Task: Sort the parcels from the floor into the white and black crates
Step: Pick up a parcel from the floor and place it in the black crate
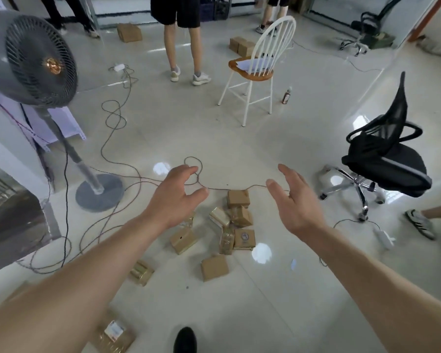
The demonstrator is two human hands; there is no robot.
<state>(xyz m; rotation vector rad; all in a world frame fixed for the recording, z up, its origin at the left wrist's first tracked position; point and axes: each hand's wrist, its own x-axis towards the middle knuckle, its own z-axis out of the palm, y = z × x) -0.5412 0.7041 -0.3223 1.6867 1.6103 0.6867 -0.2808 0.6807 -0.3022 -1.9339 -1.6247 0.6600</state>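
Several small brown cardboard parcels [239, 220] lie in a loose heap on the pale tiled floor in the middle of the head view. One flat parcel [215, 267] lies apart, nearer to me, and a taped one [141, 272] lies to its left. Another taped parcel [115, 335] sits by my left forearm. My left hand [175, 197] and my right hand [297, 200] are stretched out above the heap, fingers spread, holding nothing. No white or black crate shows near me.
A standing fan [40, 62] with its round base [99, 192] is at the left, and cables [117, 118] loop across the floor. A black office chair [387, 159] stands at the right, a white wooden chair [257, 67] behind. People stand at the back. My shoe [185, 340] is below.
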